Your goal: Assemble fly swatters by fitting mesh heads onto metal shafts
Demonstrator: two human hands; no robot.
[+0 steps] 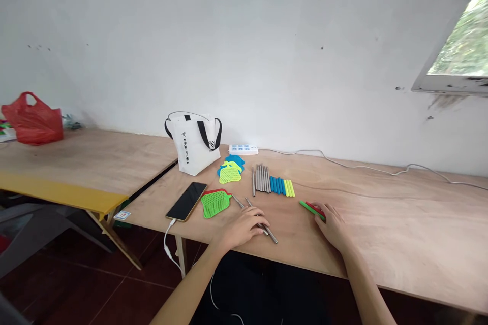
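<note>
My left hand (249, 226) lies over two thin metal rods (272, 234) near the table's front edge, its fingers curled down on them. My right hand (331, 222) has its fingers closed around a green handle tube (309, 209) and a red one (315, 208) lying side by side on the wood. A green mesh fly swatter head (216, 204), with a red one (211, 192) mostly hidden under it, is left of my left hand. Farther back, a row of metal rods (262, 179) lies beside blue tubes (277, 185) and yellow tubes (290, 188).
Yellow swatter heads (230, 174) overlap blue ones (237, 160) by a white bag (196, 150). A phone (186, 201) with a white cable lies at left. A power strip (243, 150) stands by the wall. A red plastic bag (34, 121) sits on another table.
</note>
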